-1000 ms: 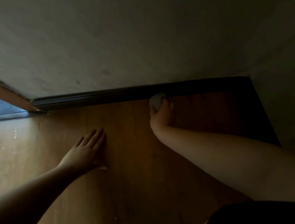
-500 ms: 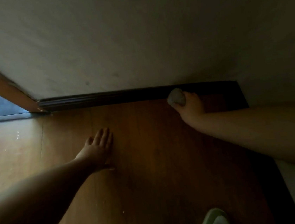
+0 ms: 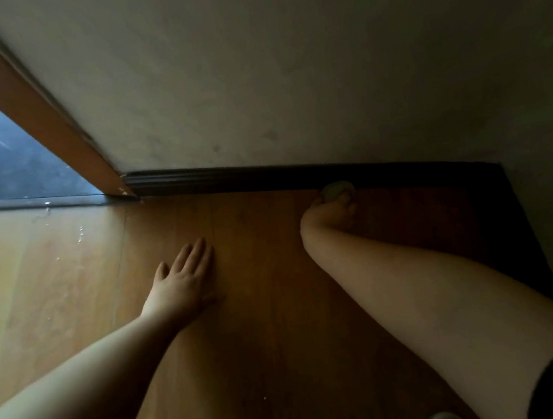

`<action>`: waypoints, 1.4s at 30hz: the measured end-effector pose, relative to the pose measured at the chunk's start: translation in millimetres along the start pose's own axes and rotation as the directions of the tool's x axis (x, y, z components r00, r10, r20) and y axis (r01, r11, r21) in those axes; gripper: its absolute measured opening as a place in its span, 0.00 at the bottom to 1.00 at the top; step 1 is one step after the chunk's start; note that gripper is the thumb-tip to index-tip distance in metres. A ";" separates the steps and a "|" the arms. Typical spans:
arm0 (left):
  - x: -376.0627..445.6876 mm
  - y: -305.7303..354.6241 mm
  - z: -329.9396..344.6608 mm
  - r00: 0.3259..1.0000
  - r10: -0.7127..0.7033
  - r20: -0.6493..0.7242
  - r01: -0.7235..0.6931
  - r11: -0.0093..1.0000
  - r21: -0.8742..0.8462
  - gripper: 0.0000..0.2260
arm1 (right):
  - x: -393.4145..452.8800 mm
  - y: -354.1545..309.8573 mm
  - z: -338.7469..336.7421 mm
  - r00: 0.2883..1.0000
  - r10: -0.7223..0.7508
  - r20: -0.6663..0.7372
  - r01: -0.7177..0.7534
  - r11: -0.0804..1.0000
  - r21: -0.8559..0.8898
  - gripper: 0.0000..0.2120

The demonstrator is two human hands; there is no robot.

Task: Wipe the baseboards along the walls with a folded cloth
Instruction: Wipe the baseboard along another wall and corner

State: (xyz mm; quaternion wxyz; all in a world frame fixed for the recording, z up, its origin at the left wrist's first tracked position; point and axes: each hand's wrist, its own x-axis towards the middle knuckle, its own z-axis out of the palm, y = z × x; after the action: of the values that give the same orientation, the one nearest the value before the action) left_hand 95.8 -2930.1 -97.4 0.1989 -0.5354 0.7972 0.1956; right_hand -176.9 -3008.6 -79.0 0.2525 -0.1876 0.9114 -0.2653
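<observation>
The right hand (image 3: 332, 211) gripped the cloth (image 3: 336, 190) against the dark baseboard (image 3: 230, 180); the left hand (image 3: 183, 282) lay flat on the floor (image 3: 263, 314). The bunched cloth likely risked skipping the shadowed corner.

Cloth (image 3: 336, 191) mostly hidden in right hand (image 3: 332, 215) grip; baseboard (image 3: 230, 179) detail lost in shadow.

Right hand (image 3: 332, 211) grips a pale cloth (image 3: 336, 190) against the dark baseboard (image 3: 230, 180) at the far wall; left hand (image 3: 182, 283) rests flat on the wooden floor (image 3: 267, 348).
</observation>
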 end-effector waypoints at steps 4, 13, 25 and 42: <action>-18.8 -33.7 7.1 0.999 -0.011 -0.045 0.012 1.000 0.025 0.43 | -41.2 -11.3 33.7 0.998 -0.056 0.037 0.057 0.998 -0.036 0.27; -36.9 -52.0 19.4 0.944 -0.327 -0.051 0.320 0.942 -0.104 0.48 | -112.1 -22.9 81.2 0.869 -0.344 0.355 0.368 0.930 0.002 0.27; -25.8 -56.9 21.8 0.931 -0.364 0.004 0.360 0.920 -0.157 0.51 | -68.3 13.1 41.7 0.804 -0.518 0.292 0.555 0.830 -0.056 0.29; -57.9 -62.9 17.8 0.898 -0.439 0.025 0.430 0.865 -0.259 0.54 | -159.9 -50.2 123.6 0.686 -0.576 0.445 0.635 0.773 0.022 0.29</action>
State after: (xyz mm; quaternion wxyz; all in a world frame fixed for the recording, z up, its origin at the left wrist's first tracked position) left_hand 176.4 -2897.8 -88.2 0.1524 -0.7256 0.6273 0.2383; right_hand 31.0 -3020.2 -82.8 0.3303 -0.5480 0.7351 -0.2241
